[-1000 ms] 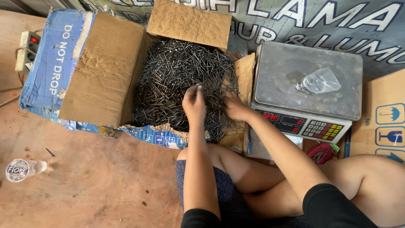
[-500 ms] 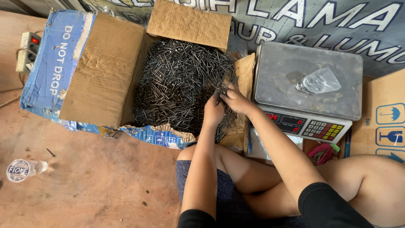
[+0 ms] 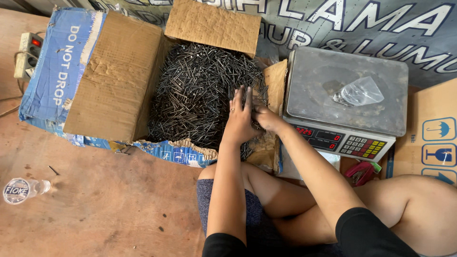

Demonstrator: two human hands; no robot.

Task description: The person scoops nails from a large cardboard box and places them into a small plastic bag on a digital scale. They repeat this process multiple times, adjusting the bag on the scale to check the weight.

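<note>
A torn cardboard box [image 3: 114,81] lies open on the floor, filled with a heap of black nails [image 3: 200,90]. Both of my hands are in its right-hand side, pressed together. My left hand [image 3: 239,119] stands on edge with its fingers straight and together, palm against a bunch of nails. My right hand [image 3: 266,119] is curled around the same bunch from the other side and is partly hidden behind the left hand. I sit cross-legged right in front of the box.
A digital weighing scale [image 3: 328,76] stands to the right of the box with a clear plastic bag [image 3: 359,93] on its pan. A red tool [image 3: 360,172] lies below it. A power strip [image 3: 27,54] and a plastic cup [image 3: 21,189] are at the left.
My left hand has moved from the middle of the nail heap toward the right and closed against my right hand; both now sit a little lower, near the box's right flap.
</note>
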